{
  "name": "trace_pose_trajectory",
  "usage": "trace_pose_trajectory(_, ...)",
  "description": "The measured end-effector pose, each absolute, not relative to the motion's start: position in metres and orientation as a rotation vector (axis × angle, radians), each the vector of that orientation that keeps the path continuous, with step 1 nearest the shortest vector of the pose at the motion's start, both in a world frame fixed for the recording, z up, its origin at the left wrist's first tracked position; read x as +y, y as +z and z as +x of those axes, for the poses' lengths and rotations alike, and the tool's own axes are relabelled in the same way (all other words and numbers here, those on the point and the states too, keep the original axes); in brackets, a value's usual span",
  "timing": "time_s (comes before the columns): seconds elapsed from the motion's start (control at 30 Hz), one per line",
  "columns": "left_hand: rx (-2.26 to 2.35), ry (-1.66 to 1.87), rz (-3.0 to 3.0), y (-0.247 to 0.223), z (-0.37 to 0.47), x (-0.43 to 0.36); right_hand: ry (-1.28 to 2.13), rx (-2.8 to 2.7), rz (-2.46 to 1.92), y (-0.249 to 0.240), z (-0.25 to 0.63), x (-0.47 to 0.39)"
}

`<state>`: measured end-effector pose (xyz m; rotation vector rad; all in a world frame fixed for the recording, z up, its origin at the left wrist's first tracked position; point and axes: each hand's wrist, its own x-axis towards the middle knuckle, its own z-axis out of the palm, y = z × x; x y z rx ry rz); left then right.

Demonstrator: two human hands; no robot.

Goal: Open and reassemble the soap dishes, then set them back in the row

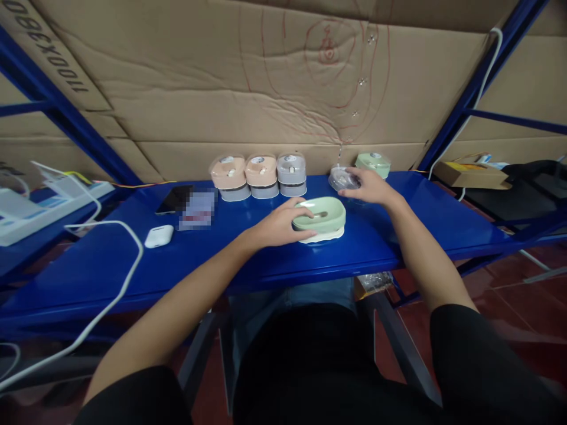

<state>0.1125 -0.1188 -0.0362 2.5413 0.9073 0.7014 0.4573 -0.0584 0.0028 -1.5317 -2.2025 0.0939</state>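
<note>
A: Where writing can be read, what does it say?
B: The cardboard (266,77), upper left, bears "1100X3980", seen upside down; red pen loops mark its middle.
A: And the dish?
B: The green dish (319,216), oval with a slotted top, sits on a white base at mid-bench (110,265). The left hand (277,227) has its fingers curled around the dish's left end.
A: The other hand?
B: The right hand (370,186), fingers closed, grips a clear lid (341,178) farther back, near the boxed dishes (259,174).
</note>
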Motion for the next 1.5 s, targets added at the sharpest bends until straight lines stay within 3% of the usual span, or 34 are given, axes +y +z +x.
trace_pose_trajectory(0.2, 0.935, 0.611, 2.524, -0.046, 0.121, -0.124, 0.065, -2.121, -1.323, 0.005, 0.446, -0.067)
trace_pose_trajectory(0.5, 0.995, 0.788, 2.13, -0.065, 0.118, -0.1, 0.26, -2.575, -0.747, -0.007, 0.395, -0.094)
trace_pose_trajectory(1.33, 0.827, 0.82, 2.221, -0.063, 0.1, -0.083, 0.39, -2.643, -0.831, -0.03, 0.391, -0.082)
trace_pose_trajectory(1.5, 0.821, 0.99, 2.104, -0.059, 0.094, -0.075, 0.389, -2.497, -0.834, -0.027, 0.4, -0.073)
